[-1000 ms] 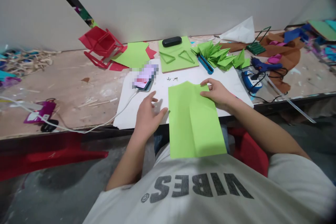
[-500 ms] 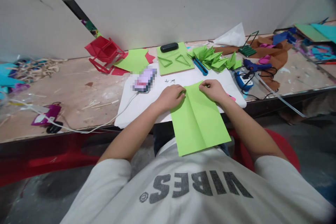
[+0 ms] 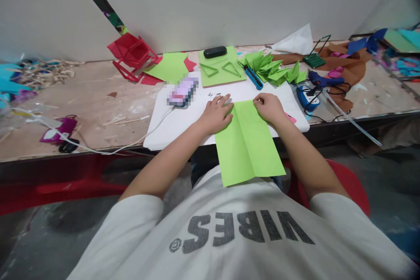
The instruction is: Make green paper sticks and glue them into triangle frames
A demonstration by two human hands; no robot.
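Observation:
A sheet of light green paper (image 3: 259, 148) with a lengthwise crease stretches from the white work surface over the table's front edge, its near end by my shirt. My right hand (image 3: 271, 107) pinches its upper right corner between thumb and fingers. At the upper left edge, my left hand (image 3: 216, 115) lies with fingers spread, the thumb side touching the paper. Just beyond the hands are a blue cutter knife (image 3: 253, 78) and a pile of folded green paper pieces (image 3: 262, 68).
A phone (image 3: 183, 92) on a white cable lies left of the hands. Behind stand a green board (image 3: 223, 79) with a black case (image 3: 215, 52) and a red paper model chair (image 3: 133, 57). A blue glue gun (image 3: 324, 79) and a blue power socket (image 3: 308, 98) are at right.
My left hand's fingers have loosened and spread apart at the paper's edge. The right hand keeps its pinch. The sheet's near end has lifted slightly as the view shifted.

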